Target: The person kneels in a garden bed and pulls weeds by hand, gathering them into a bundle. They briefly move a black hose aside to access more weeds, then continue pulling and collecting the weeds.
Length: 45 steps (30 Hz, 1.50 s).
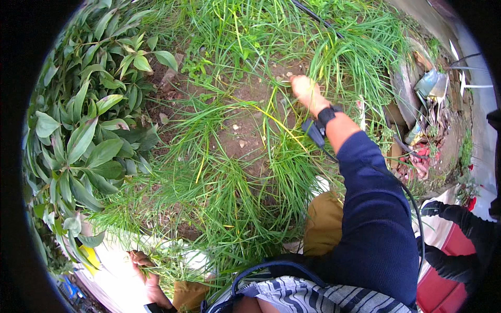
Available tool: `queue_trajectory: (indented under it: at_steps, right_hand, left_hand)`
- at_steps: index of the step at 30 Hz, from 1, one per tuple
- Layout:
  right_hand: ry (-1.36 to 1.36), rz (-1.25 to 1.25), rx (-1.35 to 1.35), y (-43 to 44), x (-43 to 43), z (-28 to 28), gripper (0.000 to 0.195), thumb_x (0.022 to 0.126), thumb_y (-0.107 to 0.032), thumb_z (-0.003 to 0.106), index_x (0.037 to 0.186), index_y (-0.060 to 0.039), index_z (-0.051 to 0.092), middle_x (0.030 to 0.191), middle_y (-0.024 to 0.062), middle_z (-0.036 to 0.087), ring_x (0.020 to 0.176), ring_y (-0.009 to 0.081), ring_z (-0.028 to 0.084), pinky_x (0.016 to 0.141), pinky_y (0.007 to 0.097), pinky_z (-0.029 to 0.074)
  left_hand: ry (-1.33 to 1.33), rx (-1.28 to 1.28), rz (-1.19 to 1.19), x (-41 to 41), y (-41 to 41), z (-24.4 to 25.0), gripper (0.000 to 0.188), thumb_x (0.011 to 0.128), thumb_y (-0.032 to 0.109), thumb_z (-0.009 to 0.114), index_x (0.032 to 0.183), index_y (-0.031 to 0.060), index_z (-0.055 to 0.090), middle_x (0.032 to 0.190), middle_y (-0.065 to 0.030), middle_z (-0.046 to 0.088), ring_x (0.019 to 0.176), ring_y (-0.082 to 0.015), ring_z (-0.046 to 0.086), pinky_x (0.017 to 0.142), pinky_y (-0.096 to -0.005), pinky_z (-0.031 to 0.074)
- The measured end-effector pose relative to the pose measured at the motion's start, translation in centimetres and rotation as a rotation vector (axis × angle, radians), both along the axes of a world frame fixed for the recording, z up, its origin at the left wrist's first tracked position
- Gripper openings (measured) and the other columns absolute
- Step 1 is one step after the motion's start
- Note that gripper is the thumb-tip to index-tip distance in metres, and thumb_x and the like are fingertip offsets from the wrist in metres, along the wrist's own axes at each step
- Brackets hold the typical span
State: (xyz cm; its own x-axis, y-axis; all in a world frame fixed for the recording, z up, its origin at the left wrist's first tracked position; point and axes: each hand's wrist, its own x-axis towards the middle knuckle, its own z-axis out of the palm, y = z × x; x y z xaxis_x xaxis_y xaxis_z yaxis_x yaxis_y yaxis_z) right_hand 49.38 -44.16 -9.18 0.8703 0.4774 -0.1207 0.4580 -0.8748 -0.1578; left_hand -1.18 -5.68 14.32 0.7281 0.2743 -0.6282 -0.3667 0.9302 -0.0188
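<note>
My right hand (307, 90) reaches forward over a patch of bare soil (250, 135), beside a dense tuft of long grass-like leaves (348, 58). Its fingers are curled low near the ground, and whether they grip anything is hidden. A dark band with a small device (319, 127) is strapped at that wrist, with a cable running back along the sleeve. At the lower left, my left hand (144, 268) has its fingers bent around some thin green blades (166, 258). More long green leaves (235, 187), a few yellowed, spread between the two hands.
A broad-leaved bush (90, 152) fills the left side. On the right lie a curved grey slab (405, 94), crumpled wrappers (432, 84) and red scraps (420, 160). A black hose (313, 13) crosses the grass at the top. Another person's dark-clothed legs (450, 258) show at lower right.
</note>
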Motion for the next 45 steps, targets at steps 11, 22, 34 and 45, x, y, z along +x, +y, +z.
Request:
queue_trajectory:
  at_steps: [11,22,34,45]
  right_hand:
    - [-0.066,-0.154,-0.11,-6.1,-2.0,-3.0,0.019,0.081,-0.013,0.034,0.087,-0.0017,0.048,0.085,0.02,0.056,0.062,0.0308,0.06,0.055,0.0407,0.049]
    - [0.321,-0.261,-0.414,-5.0,-0.5,0.0,0.026,0.08,-0.018,0.042,0.095,-0.0096,0.062,0.099,0.0092,0.06,0.092,0.0242,0.058,0.074,0.0347,0.048]
    - [0.249,-0.168,-0.072,-4.1,-3.7,0.4,0.024,0.08,-0.019,0.036,0.09,-0.0071,0.054,0.091,0.0169,0.058,0.079,0.0333,0.058,0.068,0.04,0.048]
    - [0.124,-0.637,-0.241,-8.6,3.9,-2.8,0.027,0.081,-0.018,0.038,0.084,-0.0089,0.063,0.089,0.0141,0.061,0.08,0.026,0.061,0.062,0.0375,0.05]
  left_hand:
    - [0.002,-0.016,-0.026,-0.5,-0.1,-0.7,0.017,0.089,0.017,0.041,0.087,0.0056,0.053,0.07,0.001,0.044,0.065,-0.006,0.044,0.062,-0.0218,0.042]
    - [0.018,0.001,-0.042,-0.3,-0.5,-0.5,0.016,0.088,0.018,0.043,0.088,0.0055,0.052,0.07,0.0015,0.046,0.064,-0.0065,0.047,0.063,-0.0231,0.044]
    - [-0.064,-0.05,-0.027,-0.6,-0.4,-0.7,0.009,0.083,0.004,0.047,0.091,0.0049,0.05,0.078,-0.0005,0.047,0.071,-0.0112,0.047,0.069,-0.0269,0.043]
    - [0.02,0.009,-0.03,0.3,-1.1,-0.7,0.017,0.089,0.017,0.04,0.089,0.0049,0.052,0.07,0.0013,0.044,0.066,-0.0067,0.045,0.064,-0.0223,0.043]
